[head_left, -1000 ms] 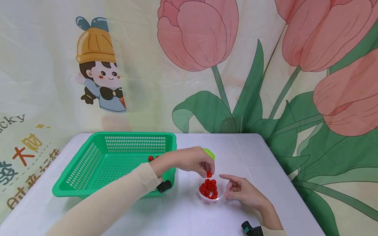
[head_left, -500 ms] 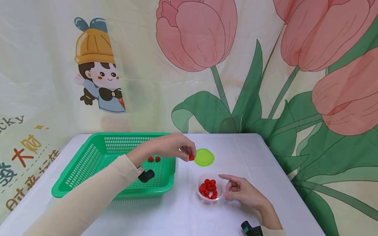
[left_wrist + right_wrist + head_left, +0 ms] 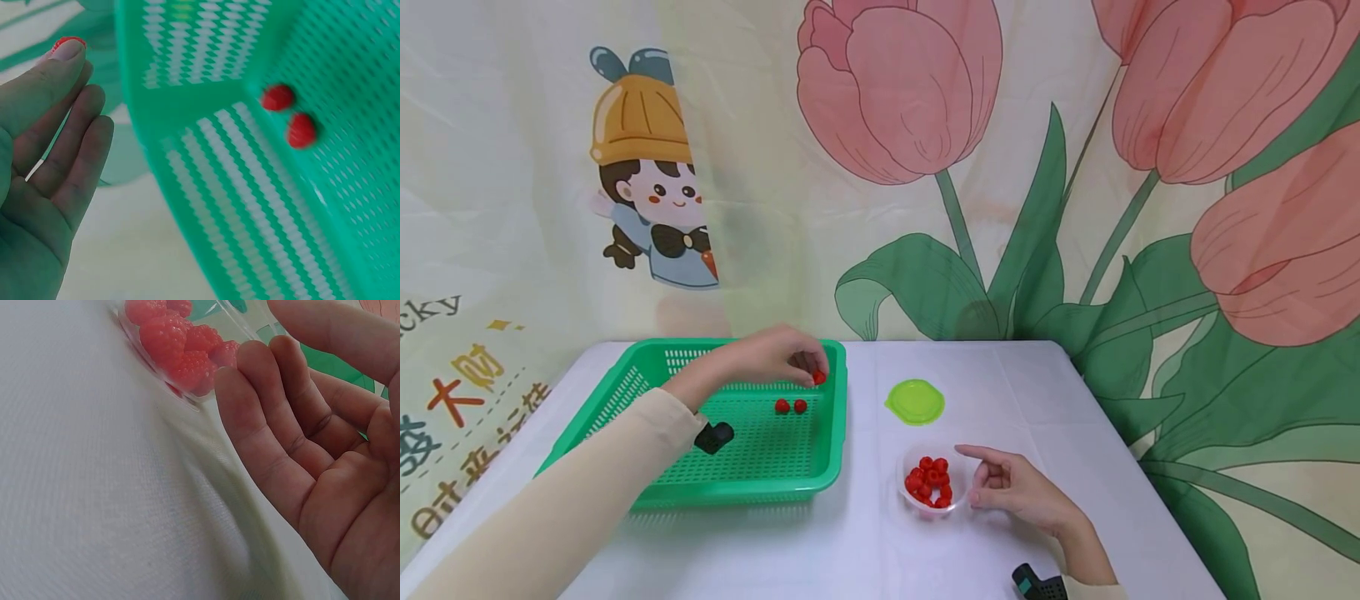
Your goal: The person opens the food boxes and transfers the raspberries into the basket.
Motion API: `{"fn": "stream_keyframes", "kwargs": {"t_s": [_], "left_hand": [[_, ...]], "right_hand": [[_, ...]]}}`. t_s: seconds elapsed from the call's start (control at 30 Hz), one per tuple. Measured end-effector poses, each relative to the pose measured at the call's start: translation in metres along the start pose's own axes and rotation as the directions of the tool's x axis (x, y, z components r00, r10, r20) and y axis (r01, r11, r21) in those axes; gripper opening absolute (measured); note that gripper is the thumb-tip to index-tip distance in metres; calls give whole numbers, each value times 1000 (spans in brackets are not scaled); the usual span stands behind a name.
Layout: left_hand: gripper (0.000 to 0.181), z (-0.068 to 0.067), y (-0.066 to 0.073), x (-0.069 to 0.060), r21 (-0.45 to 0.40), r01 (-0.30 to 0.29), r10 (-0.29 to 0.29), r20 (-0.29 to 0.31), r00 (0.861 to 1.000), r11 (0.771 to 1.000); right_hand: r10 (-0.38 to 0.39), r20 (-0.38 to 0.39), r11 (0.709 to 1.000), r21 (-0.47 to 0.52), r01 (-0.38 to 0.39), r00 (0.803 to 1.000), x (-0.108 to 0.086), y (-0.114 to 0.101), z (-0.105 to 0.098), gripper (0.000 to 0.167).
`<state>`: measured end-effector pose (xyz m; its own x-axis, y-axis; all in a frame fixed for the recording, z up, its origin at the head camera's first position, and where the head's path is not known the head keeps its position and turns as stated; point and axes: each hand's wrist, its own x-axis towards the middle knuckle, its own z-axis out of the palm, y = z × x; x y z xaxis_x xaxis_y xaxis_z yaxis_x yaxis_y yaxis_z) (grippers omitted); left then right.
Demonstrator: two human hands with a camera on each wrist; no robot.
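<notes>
My left hand (image 3: 782, 357) is over the far right part of the green basket (image 3: 831, 477), pinching a red raspberry (image 3: 819, 377) between thumb and fingertips. In the left wrist view only the top of that raspberry (image 3: 69, 42) shows past the thumb. Two more raspberries (image 3: 782, 406) lie side by side on the basket floor. To the right stands a clear round tub (image 3: 904, 498) with several raspberries (image 3: 925, 483) inside. Beside it is my right hand (image 3: 1018, 492), fingers loosely bent; whether they touch the tub's side I cannot tell.
A light green lid (image 3: 916, 402) lies flat behind the tub, right of the basket. Everything stands on a white-covered table (image 3: 1000, 375). Behind the table hangs a printed cloth (image 3: 760, 208) with tulips and a cartoon figure.
My left hand has moved left from above the tub, past the lid, to over the basket, still pinching a raspberry. The right hand and tub have stayed put.
</notes>
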<state>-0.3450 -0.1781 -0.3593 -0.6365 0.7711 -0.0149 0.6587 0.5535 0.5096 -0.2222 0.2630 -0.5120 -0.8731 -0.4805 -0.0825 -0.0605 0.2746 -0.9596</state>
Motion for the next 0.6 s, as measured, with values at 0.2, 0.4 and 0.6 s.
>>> {"fn": "stream_keyframes", "kwargs": {"t_s": [0.2,0.4,0.6], "left_hand": [[17,0,-25,-13,12,53,-52,-18,998,999],[16,1,-42,-23,4,91,-91,-13,996,996],[17,7,-68,-29,29,131,-132,34,991,991]], "right_hand": [[-5,0,1000,-1,5,1000,0,0,1,72],[-3,-3,1000,-13,3,1000,1,1,0,71],[0,-5,1000,-23,0,1000,1,1,0,70]]}}
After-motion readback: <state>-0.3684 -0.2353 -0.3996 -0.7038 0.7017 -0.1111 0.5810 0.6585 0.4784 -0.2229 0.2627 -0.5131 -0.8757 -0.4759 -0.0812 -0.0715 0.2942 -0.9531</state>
